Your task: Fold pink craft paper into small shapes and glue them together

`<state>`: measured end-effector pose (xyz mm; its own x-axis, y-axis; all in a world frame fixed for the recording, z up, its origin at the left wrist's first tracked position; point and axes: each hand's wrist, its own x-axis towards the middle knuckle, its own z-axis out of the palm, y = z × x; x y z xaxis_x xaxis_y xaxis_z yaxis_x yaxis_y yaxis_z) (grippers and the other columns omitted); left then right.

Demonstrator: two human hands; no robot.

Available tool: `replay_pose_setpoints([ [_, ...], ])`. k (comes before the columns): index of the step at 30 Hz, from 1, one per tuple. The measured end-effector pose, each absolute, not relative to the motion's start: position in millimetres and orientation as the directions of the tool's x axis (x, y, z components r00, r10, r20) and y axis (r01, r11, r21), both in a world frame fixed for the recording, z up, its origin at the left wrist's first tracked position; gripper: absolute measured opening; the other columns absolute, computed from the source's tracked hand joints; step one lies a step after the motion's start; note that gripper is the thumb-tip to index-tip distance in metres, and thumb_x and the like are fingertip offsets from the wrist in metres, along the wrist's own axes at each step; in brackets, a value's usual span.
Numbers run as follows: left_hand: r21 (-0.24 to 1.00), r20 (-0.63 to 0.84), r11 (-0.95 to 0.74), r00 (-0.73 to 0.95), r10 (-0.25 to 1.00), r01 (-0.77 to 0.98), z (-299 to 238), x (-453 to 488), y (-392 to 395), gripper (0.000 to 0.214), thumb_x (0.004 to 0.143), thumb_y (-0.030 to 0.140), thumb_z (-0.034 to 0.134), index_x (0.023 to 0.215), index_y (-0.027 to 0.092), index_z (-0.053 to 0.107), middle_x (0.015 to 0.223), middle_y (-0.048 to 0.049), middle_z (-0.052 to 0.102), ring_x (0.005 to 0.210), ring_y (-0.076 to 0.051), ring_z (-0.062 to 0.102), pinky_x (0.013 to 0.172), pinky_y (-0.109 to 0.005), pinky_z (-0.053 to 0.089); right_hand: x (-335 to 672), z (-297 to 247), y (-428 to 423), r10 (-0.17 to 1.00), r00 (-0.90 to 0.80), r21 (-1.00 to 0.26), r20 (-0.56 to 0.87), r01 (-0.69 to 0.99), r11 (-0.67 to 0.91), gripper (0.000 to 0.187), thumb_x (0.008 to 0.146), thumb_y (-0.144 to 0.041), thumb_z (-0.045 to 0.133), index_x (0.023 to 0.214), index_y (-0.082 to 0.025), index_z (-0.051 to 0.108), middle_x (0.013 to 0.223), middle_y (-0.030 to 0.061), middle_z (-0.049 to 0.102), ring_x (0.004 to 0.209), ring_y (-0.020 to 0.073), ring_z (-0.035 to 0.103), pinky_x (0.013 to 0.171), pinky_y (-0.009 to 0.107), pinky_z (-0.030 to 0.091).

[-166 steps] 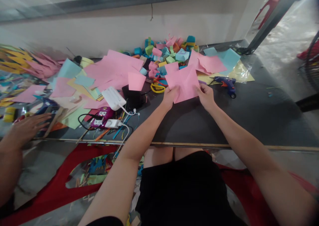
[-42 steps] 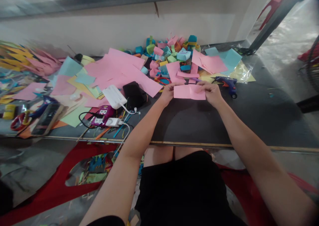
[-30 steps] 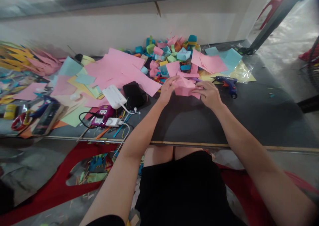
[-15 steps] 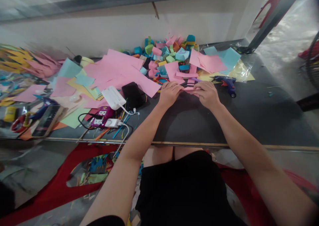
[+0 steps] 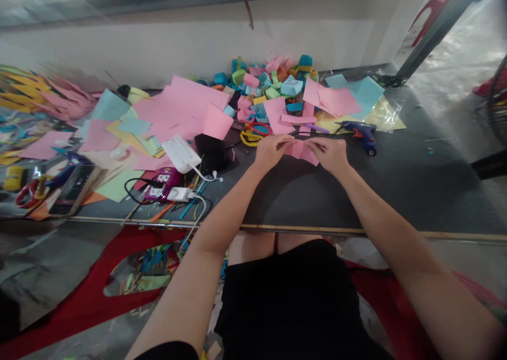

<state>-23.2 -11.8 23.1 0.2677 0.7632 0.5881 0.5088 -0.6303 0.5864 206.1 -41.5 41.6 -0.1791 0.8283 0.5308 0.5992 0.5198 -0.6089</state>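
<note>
A small piece of pink paper (image 5: pixel 303 153) with a crease across it is held just above the dark tabletop (image 5: pixel 309 196). My left hand (image 5: pixel 273 151) pinches its left edge between thumb and fingers. On the other side, my right hand (image 5: pixel 329 151) is closed on the right part of the sheet. Scissors (image 5: pixel 253 134) with red and yellow handles lie just beyond my left hand. A blue glue gun (image 5: pixel 360 132) rests to the right of my right hand. Pink strips (image 5: pixel 297 119) and a purple stick (image 5: pixel 317 128) lie behind the held paper.
Several small folded paper boxes (image 5: pixel 291 87) are heaped by the wall. Loose pink sheets (image 5: pixel 178 111) cover the left middle. A white adapter (image 5: pixel 181 154), a purple power socket (image 5: pixel 166 181) with cables and a phone (image 5: pixel 73 191) lie at left. A wooden edge (image 5: pixel 336 230) borders the table.
The pink paper in my hands has been opened out from a narrow folded shape and tilted toward me. My hands have moved slightly closer. The scissors are now more exposed.
</note>
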Motion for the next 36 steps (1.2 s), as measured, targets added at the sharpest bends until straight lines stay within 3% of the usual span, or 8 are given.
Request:
replay_pose_setpoints([
  [7, 0.913, 0.345, -0.352, 0.068, 0.936, 0.206, 21.8, -19.8, -2.8, 0.022, 0.091, 0.034, 0.076, 0.077, 0.017, 0.077, 0.074, -0.0019, 0.074, 0.071, -0.013, 0.064, 0.066, -0.025, 0.048, 209.1, 40.1, -30.0, 0.973, -0.11, -0.89, 0.205, 0.393, 0.232, 0.027, 0.08, -0.047, 0.08, 0.077, -0.02, 0.083, 0.072, 0.0035, 0.076, 0.063, 0.0161, 0.061, 0.063, 0.032, 0.046],
  [11, 0.973, 0.229, -0.231, 0.083, 0.97, 0.011, 16.4, -16.4, 0.5, 0.017, 0.087, 0.035, 0.079, 0.095, 0.019, 0.08, 0.083, -0.0023, 0.076, 0.079, -0.014, 0.067, 0.072, -0.026, 0.053, 206.3, 35.7, -26.7, 0.982, -0.05, -0.936, 0.183, 0.296, 0.19, 0.026, 0.078, -0.047, 0.08, 0.077, -0.02, 0.082, 0.071, 0.0018, 0.073, 0.064, 0.0149, 0.058, 0.063, 0.031, 0.046],
  [15, 0.984, 0.141, -0.116, 0.203, 0.969, -0.133, 11.3, -16.1, 1.0, 0.044, 0.08, 0.052, 0.085, 0.109, 0.02, 0.077, 0.095, -0.0072, 0.078, 0.09, -0.021, 0.073, 0.081, -0.033, 0.06, 202.9, 34.4, -26.3, 0.986, -0.014, -0.965, 0.167, 0.203, 0.167, 0.025, 0.078, -0.046, 0.082, 0.078, -0.021, 0.08, 0.08, 0.0029, 0.076, 0.073, 0.017, 0.063, 0.07, 0.033, 0.052],
  [19, 0.956, 0.164, -0.083, 0.279, 0.946, -0.281, 8.4, -15.1, 1.1, 0.074, 0.083, 0.08, 0.068, 0.13, 0.022, 0.069, 0.119, -0.0134, 0.076, 0.111, -0.032, 0.073, 0.083, -0.041, 0.064, 199.9, 32.3, -25.8, 0.999, 0.021, -0.999, 0.036, 0.011, 0.035, 0.031, 0.082, -0.052, 0.079, 0.077, -0.022, 0.074, 0.085, 0.0055, 0.077, 0.078, 0.0187, 0.067, 0.071, 0.034, 0.055],
  [24, 0.967, 0.239, -0.192, 0.347, 0.907, -0.165, -2.7, -1.2, -3.1, 0.073, 0.084, 0.065, 0.079, 0.141, 0.023, 0.063, 0.137, -0.0161, 0.071, 0.13, -0.033, 0.068, 0.101, -0.046, 0.062, 199.5, 29.8, -29.2, 0.969, -0.131, -0.968, -0.211, -0.107, -0.225, 0.032, 0.086, -0.055, 0.077, 0.084, -0.023, 0.073, 0.087, 0.0075, 0.078, 0.074, 0.0202, 0.07, 0.065, 0.034, 0.06],
  [27, 0.96, 0.277, -0.28, 0.173, 0.945, -0.006, -12.4, 7.1, -5.2, 0.053, 0.094, 0.052, 0.074, 0.134, 0.019, 0.066, 0.134, -0.0174, 0.073, 0.125, -0.03, 0.071, 0.099, -0.046, 0.064, 197.8, 28.4, -29.9, 0.95, -0.268, -0.975, -0.159, -0.108, -0.193, 0.046, 0.093, -0.069, 0.062, 0.096, -0.024, 0.074, 0.109, 0.0122, 0.08, 0.098, 0.0274, 0.076, 0.084, 0.043, 0.065],
  [31, 0.916, 0.338, -0.313, -0.064, 0.939, 0.252, -13.0, 3.5, -6.6, 0.022, 0.092, 0.036, 0.075, 0.102, 0.017, 0.075, 0.1, -0.0108, 0.081, 0.098, -0.027, 0.077, 0.084, -0.042, 0.067, 195.9, 28.6, -30.1, 0.962, -0.219, -0.985, 0.162, 0.016, 0.17, 0.075, 0.082, -0.086, 0.062, 0.127, -0.026, 0.068, 0.139, 0.0126, 0.071, 0.129, 0.0312, 0.067, 0.109, 0.05, 0.057],
  [36, 0.895, 0.336, -0.313, -0.019, 0.941, 0.318, 3.4, -7.2, -9.7, 0.014, 0.076, 0.026, 0.085, 0.082, 0.017, 0.076, 0.083, -0.0066, 0.08, 0.083, -0.023, 0.075, 0.077, -0.036, 0.064, 202.5, 29.6, -30.5, 0.943, -0.168, -0.913, 0.287, 0.249, 0.322, 0.073, 0.075, -0.063, 0.084, 0.135, -0.024, 0.069, 0.122, 0.0101, 0.078, 0.117, 0.033, 0.072, 0.104, 0.052, 0.058],
])
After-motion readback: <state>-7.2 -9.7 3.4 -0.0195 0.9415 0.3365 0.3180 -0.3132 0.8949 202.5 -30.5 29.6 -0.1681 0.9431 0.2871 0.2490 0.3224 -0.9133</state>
